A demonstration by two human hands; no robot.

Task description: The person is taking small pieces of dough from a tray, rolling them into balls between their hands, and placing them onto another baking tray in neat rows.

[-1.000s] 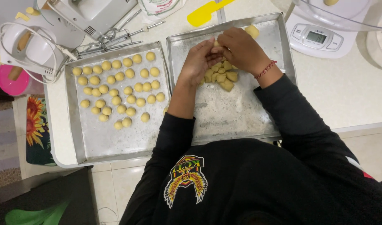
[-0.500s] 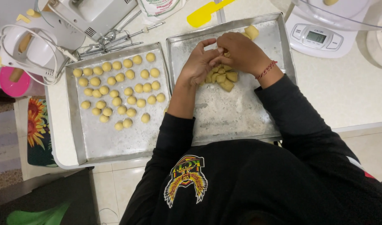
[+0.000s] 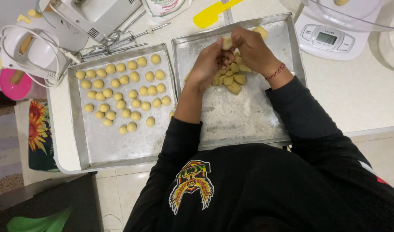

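Both hands, left hand and right hand, pinch one dough piece below a white bag.

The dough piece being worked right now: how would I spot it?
Find the right-hand baking tray, dusted with flour. Above its heap of cut dough chunks, both hands meet. The dough piece is the only one lifted, pinched between the left hand and right hand.

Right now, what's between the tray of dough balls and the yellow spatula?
In the head view, the mixer beaters lie between the tray and the spatula.
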